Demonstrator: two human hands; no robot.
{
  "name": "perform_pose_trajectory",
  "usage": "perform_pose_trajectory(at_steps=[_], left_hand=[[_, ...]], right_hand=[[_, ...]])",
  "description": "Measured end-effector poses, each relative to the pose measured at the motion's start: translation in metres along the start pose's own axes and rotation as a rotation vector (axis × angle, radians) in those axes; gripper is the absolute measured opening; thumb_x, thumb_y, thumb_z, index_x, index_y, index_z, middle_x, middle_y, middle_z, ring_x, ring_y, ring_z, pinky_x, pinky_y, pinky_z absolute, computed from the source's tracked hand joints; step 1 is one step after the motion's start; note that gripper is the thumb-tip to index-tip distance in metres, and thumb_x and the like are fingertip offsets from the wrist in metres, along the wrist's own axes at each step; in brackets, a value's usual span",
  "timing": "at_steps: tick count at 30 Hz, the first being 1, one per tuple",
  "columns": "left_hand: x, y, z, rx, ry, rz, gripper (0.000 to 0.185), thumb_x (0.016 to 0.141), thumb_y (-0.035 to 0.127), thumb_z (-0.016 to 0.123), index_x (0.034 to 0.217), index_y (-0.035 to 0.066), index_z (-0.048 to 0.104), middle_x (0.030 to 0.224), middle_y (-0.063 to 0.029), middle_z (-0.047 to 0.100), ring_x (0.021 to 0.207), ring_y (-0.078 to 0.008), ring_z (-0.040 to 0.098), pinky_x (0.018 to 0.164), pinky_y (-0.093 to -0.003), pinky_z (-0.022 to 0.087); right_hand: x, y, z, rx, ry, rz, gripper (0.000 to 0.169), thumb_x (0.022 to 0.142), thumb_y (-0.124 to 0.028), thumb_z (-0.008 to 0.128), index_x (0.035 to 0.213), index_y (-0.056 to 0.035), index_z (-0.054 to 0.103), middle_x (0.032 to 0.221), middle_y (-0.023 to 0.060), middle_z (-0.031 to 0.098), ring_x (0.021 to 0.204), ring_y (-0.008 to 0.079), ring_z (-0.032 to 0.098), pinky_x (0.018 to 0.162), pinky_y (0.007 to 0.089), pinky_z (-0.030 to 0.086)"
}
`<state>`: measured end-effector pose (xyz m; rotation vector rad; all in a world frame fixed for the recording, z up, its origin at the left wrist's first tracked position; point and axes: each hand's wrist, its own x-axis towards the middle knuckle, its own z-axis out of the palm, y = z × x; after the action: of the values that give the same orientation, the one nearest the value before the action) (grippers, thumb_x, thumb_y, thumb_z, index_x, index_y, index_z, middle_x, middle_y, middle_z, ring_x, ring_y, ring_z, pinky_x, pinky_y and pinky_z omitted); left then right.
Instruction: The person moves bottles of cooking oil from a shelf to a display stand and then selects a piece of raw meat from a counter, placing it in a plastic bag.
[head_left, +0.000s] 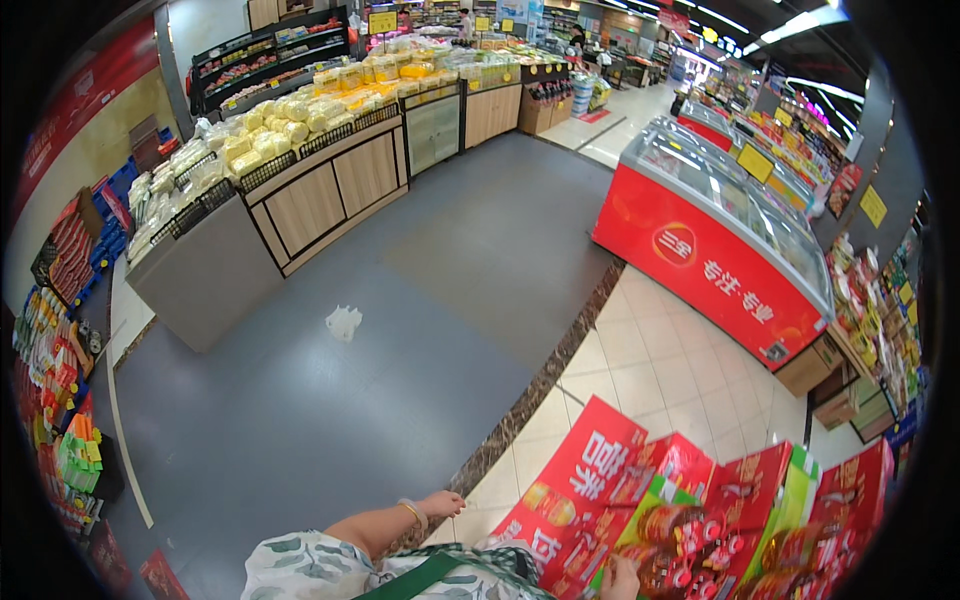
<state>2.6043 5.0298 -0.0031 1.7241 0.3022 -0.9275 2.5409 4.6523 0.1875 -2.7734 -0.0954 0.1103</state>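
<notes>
My left hand (444, 505) hangs in front of me over the dark marble floor strip (517, 411), a bangle on its wrist. Nothing shows in it, and its fingers look loosely curled. At the bottom edge, my right hand (619, 579) is beside a display of bottles (660, 525) with red caps and amber liquid. Whether it touches a bottle cannot be made out, and the lower part of the hand is cut off. Red printed cardboard (581, 472) surrounds the bottles. A green strap (412, 577) crosses my leaf-print clothing.
A red chest freezer (705, 262) with glass lids stands at right. Counters with wood-look fronts (330, 206) hold packaged noodle-like food (274, 131). A white scrap (344, 323) lies on the grey floor (300, 420). Packaged goods (79, 450) line the left. A person (577, 37) is far off.
</notes>
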Motion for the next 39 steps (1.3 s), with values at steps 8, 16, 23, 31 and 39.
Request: perform_pose_trajectory(at_steps=[8, 16, 23, 31, 39], left_hand=[[0.109, 0.021, -0.158, -0.187, 0.317, -0.13, 0.026, 0.081, 0.02, 0.043, 0.094, 0.002, 0.056, 0.081, -0.0076, 0.058, 0.069, -0.0153, 0.056, 0.063, -0.0266, 0.046], [0.109, 0.056, -0.256, -0.574, 0.698, -0.243, 0.021, 0.079, 0.022, 0.049, 0.085, 0.003, 0.056, 0.073, -0.0077, 0.059, 0.061, -0.0171, 0.057, 0.052, -0.0265, 0.046], [0.197, 0.136, -0.367, 0.783, 0.246, -0.243, 0.011, 0.072, 0.016, 0.05, 0.076, 0.009, 0.058, 0.071, -0.0053, 0.058, 0.064, -0.0186, 0.056, 0.051, -0.0308, 0.045], [0.457, 0.28, -0.576, 0.181, 0.4, -0.141, 0.023, 0.077, 0.02, 0.046, 0.092, 0.008, 0.058, 0.088, -0.0108, 0.059, 0.082, -0.0235, 0.057, 0.073, -0.0353, 0.044], [0.616, 0.59, -0.665, -0.148, 0.62, -0.108, 0.029, 0.084, 0.019, 0.032, 0.097, 0.004, 0.054, 0.069, -0.0085, 0.062, 0.064, -0.0168, 0.06, 0.058, -0.0293, 0.047]], right_hand=[[0.246, 0.018, 0.053, 0.034, -0.27, -0.003, 0.019, 0.078, -0.015, 0.046, 0.091, -0.003, 0.054, 0.083, 0.0165, 0.058, 0.075, 0.0311, 0.056, 0.066, 0.0393, 0.044], [0.588, -0.173, 0.086, 0.355, -0.322, -0.637, 0.023, 0.079, -0.022, 0.049, 0.094, -0.0048, 0.055, 0.09, 0.0121, 0.058, 0.082, 0.0284, 0.056, 0.07, 0.034, 0.045], [0.79, -0.178, 0.138, 0.28, -0.464, -0.451, 0.024, 0.078, -0.027, 0.048, 0.089, -0.0068, 0.056, 0.082, 0.0126, 0.059, 0.076, 0.0281, 0.057, 0.066, 0.0345, 0.045], [0.838, 0.082, 0.216, 0.008, -0.798, 0.125, 0.043, 0.08, -0.038, 0.034, 0.071, -0.0085, 0.064, 0.068, 0.0082, 0.062, 0.069, 0.024, 0.058, 0.066, 0.0334, 0.044], [1.015, 0.066, 0.208, -0.07, -0.859, 0.173, 0.032, 0.075, -0.031, 0.042, 0.071, -0.0062, 0.061, 0.066, 0.0107, 0.059, 0.066, 0.0247, 0.058, 0.059, 0.038, 0.045]])
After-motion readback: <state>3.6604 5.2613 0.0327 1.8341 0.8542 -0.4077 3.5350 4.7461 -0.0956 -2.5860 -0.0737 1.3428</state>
